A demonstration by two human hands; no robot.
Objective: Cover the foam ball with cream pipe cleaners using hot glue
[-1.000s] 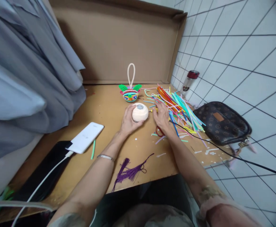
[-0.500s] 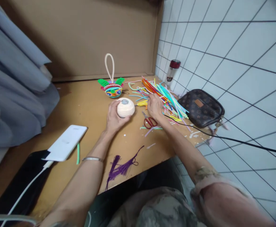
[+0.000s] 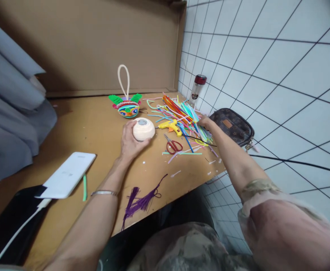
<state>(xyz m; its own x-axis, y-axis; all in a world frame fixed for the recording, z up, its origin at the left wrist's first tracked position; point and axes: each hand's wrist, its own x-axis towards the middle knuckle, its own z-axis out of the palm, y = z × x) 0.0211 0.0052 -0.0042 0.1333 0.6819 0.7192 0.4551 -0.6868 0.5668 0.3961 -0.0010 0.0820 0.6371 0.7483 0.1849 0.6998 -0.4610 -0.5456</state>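
Note:
My left hand (image 3: pixel 129 139) is wrapped round the side of a cream-white, ridged ball (image 3: pixel 144 130) with a grey patch on top. Over at the heap of coloured pipe cleaners (image 3: pixel 182 113), my right hand (image 3: pixel 207 122) reaches in at the right side; its fingertips are hidden, so I cannot tell if they grip any. Between the hands lies a yellow glue gun (image 3: pixel 169 126), its nozzle pointing at the ball. Red-handled scissors (image 3: pixel 173 145) rest just in front of it. Behind the ball sits a colourful lion-head ornament (image 3: pixel 128 107) with a white loop.
A brown patterned pouch (image 3: pixel 231 128) and a red-capped bottle (image 3: pixel 198 90) stand by the tiled wall. Purple tassels (image 3: pixel 142 201) lie near the table's front edge. At left are a white power bank (image 3: pixel 69 175) with a cable and a grey curtain (image 3: pixel 12 113). A black cord (image 3: pixel 280 159) crosses at right.
My right hand has left the glue gun, now lying in full view, and moved right to the pipe cleaners. My left hand still holds the ball. The whole view has shifted slightly.

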